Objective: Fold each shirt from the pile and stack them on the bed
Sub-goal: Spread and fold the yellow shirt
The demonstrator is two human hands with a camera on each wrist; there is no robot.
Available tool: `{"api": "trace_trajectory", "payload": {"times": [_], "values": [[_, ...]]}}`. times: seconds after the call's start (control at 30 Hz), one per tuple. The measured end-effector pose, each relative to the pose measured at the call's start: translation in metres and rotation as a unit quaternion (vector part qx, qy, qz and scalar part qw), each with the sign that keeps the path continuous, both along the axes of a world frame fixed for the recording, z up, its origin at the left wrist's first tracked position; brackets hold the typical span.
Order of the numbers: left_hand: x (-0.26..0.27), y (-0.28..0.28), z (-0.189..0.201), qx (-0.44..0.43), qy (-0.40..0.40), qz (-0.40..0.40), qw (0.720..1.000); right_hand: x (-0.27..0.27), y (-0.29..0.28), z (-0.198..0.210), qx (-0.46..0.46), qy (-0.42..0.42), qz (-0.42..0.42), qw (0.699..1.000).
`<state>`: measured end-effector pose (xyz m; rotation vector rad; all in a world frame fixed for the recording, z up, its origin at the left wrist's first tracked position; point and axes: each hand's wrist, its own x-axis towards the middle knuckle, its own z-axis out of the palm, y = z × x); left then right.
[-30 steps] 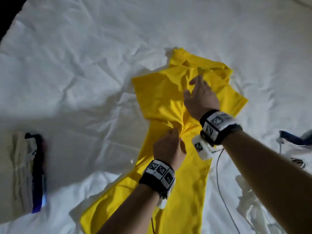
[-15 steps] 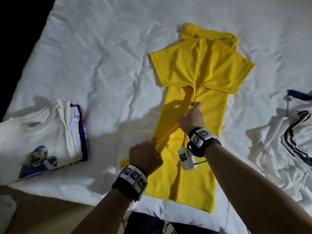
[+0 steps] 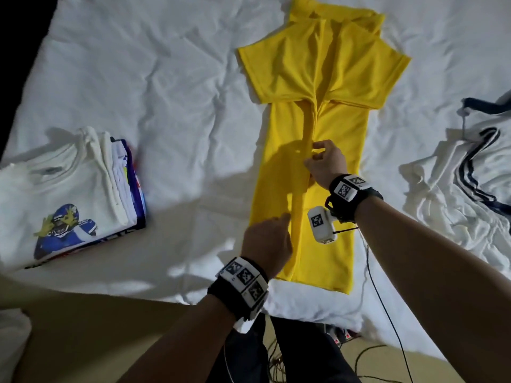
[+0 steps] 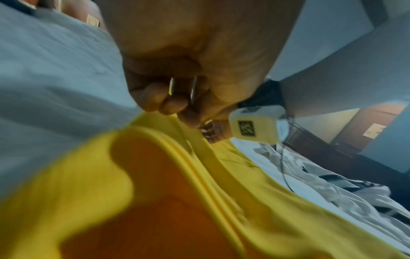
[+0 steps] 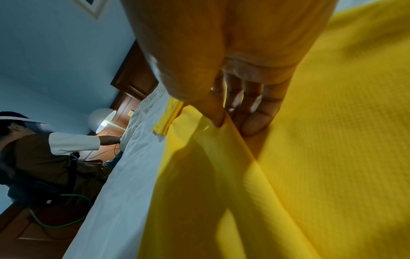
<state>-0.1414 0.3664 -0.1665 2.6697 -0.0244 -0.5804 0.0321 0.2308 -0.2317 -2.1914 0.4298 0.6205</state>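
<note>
Folding my yellow shirt (image 3: 318,111) on the bed (image 3: 166,78).

My right hand (image 3: 326,164) pinches its middle fold. My left hand (image 3: 266,241) grips the fold nearer me. Left of the shirt sits the folded stack (image 3: 69,186).

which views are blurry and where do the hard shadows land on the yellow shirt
Head view: sharp, with a hard shadow on the yellow shirt just left of the right hand. Left wrist view: heavy blur, the shirt smeared below the left hand. Right wrist view: mostly sharp, weave visible, a dark shadow under the hand's grip.
</note>
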Motion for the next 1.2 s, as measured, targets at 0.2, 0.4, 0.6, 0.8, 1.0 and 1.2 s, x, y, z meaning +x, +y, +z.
{"api": "trace_trajectory", "payload": {"times": [0.2, 0.4, 0.6, 0.8, 1.0, 1.2], "values": [[0.011, 0.038, -0.015, 0.067, -0.031, -0.019, 0.997, -0.012, 0.004, 0.010, -0.008, 0.010, 0.024, 1.000], [-0.017, 0.061, 0.000, -0.063, 0.078, -0.078, 0.992, -0.075, 0.009, 0.025, -0.034, 0.113, 0.059, 0.991], [-0.056, 0.073, 0.002, -0.039, 0.082, -0.085, 0.992, -0.141, 0.012, 0.039, -0.052, 0.132, 0.123, 0.982], [-0.068, 0.072, -0.006, -0.044, 0.061, -0.102, 0.992, -0.164, 0.020, 0.042, 0.007, 0.057, 0.077, 0.995], [-0.077, 0.073, -0.004, 0.000, 0.034, -0.186, 0.982, -0.170, 0.010, 0.040, 0.025, 0.052, 0.069, 0.996], [-0.045, 0.060, -0.022, 0.059, -0.082, -0.170, 0.980, -0.165, 0.012, 0.032, -0.015, 0.037, 0.014, 0.999]]}}
